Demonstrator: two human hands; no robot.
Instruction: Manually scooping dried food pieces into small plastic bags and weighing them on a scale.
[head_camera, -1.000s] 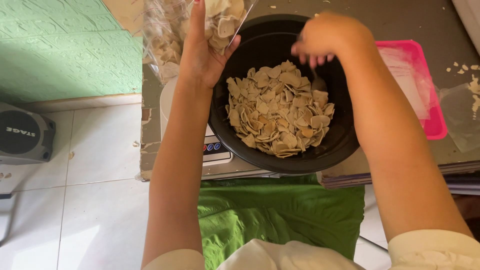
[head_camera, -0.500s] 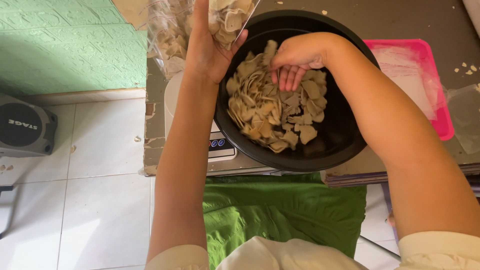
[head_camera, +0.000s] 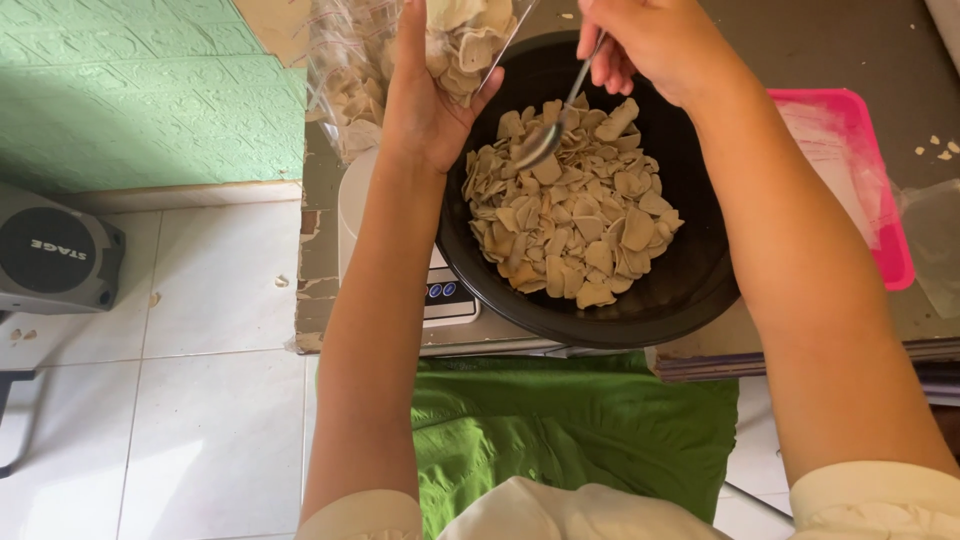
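table: grey-brown top, chipped and peeling along its left edge. on it: a black bowl of pale beige chips, overhanging the near edge; a white kitchen scale partly hidden under the bowl; a pink tray just right of the bowl; a clear plastic sheet at the far right; scattered chip crumbs beside the tray.

Metal spoon tilts into pale crackers beside clear cracker-filled bag.
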